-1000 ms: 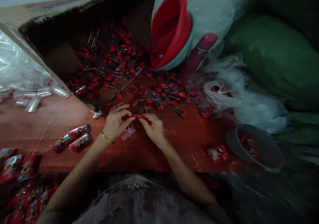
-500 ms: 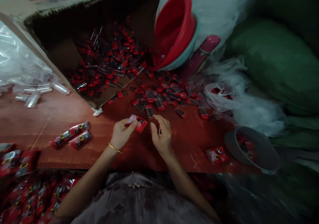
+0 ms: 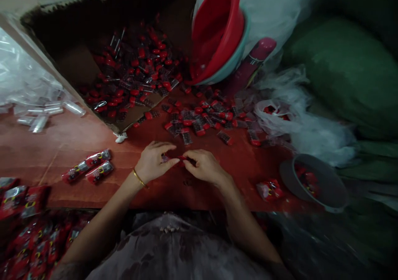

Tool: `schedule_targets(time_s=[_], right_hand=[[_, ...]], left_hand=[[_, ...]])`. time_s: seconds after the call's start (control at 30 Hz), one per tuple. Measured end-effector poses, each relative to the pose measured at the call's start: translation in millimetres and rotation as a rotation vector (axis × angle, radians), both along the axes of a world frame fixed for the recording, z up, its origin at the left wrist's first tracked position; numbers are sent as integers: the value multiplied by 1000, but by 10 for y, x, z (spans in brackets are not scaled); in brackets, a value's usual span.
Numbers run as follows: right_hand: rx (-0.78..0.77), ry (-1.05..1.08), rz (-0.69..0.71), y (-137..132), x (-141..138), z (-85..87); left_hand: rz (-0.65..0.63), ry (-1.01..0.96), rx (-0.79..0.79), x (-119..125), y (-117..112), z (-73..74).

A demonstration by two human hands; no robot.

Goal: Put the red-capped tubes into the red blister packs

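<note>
My left hand (image 3: 153, 163) and my right hand (image 3: 203, 166) meet over the red table (image 3: 56, 147), fingers pinched together on a small red packet (image 3: 179, 159) between them. A gold bangle circles my left wrist. Just beyond my hands lies a scatter of small red-capped items in clear wrappers (image 3: 199, 122). Many more spill from a tipped cardboard box (image 3: 102, 43) at the back left. Two filled red packets (image 3: 90, 170) lie to the left of my left hand.
Stacked red and teal basins (image 3: 217, 35) lean at the back beside a pink bottle (image 3: 248, 64). A grey bowl (image 3: 314, 184) and a red packet (image 3: 269, 190) sit at the right. Clear plastic tubes (image 3: 40, 114) lie far left. Finished red packets (image 3: 25, 222) pile at the lower left.
My left hand lifted the red packet off the table, then both hands came together again around it. My right hand closed in from being apart and partly open.
</note>
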State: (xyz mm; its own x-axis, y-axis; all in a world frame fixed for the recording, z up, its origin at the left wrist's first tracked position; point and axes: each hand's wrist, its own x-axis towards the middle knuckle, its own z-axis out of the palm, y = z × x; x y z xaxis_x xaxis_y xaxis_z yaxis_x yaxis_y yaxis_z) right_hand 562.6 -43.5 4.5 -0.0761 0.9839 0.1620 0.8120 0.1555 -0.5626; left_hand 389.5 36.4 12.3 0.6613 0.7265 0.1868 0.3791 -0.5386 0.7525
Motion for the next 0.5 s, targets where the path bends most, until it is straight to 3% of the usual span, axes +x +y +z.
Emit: schedule_targets(time_s=[0.07, 0.1, 0.17, 0.23, 0.33, 0.5], right_hand=[[21, -72, 66, 45, 46, 81], [49, -40, 45, 65, 51, 92], [118, 145, -80, 87, 28, 51], [149, 411, -214, 79, -39, -54], [91, 728, -283, 21, -206, -235], [88, 870, -485, -53, -438, -369]], left_hand=[[-105, 86, 43, 5, 51, 55], [-99, 80, 20, 20, 57, 61], [21, -31, -129, 69, 31, 30], [191, -232, -391, 132, -34, -42], [399, -527, -754, 234, -158, -166], [572, -710, -906, 333, -318, -262]])
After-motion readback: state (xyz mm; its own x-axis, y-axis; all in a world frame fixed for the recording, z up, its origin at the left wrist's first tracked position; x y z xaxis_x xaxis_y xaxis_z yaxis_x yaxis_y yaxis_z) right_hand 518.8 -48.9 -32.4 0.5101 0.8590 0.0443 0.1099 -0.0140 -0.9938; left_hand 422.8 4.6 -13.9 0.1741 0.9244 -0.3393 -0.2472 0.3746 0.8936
